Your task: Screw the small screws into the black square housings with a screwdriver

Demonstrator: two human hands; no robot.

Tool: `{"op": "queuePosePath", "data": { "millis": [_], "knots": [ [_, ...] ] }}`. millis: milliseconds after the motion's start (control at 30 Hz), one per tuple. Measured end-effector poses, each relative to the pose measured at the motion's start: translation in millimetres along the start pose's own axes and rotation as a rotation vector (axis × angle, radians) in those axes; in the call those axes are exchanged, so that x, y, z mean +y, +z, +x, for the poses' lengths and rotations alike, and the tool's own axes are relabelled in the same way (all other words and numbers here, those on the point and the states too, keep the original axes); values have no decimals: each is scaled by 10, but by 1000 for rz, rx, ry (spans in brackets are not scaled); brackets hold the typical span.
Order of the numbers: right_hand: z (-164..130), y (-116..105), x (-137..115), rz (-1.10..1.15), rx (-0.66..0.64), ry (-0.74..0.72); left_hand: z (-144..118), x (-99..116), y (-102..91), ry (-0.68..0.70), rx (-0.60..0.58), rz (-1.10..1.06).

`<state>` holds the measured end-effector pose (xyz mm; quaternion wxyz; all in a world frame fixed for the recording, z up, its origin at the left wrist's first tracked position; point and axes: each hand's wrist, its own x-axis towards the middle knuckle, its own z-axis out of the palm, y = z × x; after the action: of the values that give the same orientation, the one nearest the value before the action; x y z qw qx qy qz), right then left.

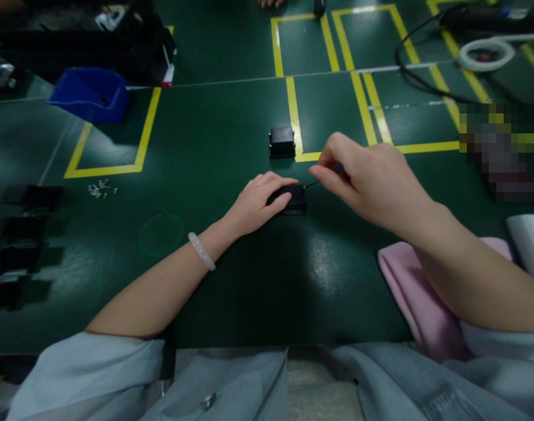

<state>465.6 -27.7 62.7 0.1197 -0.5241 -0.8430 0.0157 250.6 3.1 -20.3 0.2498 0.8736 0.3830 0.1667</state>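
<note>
My left hand (263, 199) is closed over a small black box (297, 202), thumb and fingers on its top and side, holding it against the green tabletop. In my right hand (363, 172) is a small screwdriver, its handle (338, 169) mostly hidden by the fingers. The thin dark shaft (311, 184) points left and reaches the box's right end, where a small shiny spot shows. A second black box (281, 142) stands just beyond my left hand, touched by neither hand.
Small screws (101, 188) lie loose at left, near a blue bin (90, 96). Several black parts (19, 251) line the left edge. Pink cloth (409, 280) lies under my right forearm. A tape roll (486, 54) and black cable (418, 79) are at back right. Another person's hand (271, 2) shows at the top.
</note>
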Motion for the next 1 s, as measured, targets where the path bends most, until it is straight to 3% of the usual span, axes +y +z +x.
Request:
{"op": "queuePosePath", "data": {
  "millis": [800, 933, 1000],
  "knots": [
    [-11, -8, -20, 12, 21, 3, 5, -2, 1, 0, 4, 4],
    [-12, -31, -33, -39, -43, -11, 2, -2, -1, 7, 6, 0],
    [-10, -21, -27, -19, 0, 9, 3, 3, -3, 7, 5, -3]
  ]
}}
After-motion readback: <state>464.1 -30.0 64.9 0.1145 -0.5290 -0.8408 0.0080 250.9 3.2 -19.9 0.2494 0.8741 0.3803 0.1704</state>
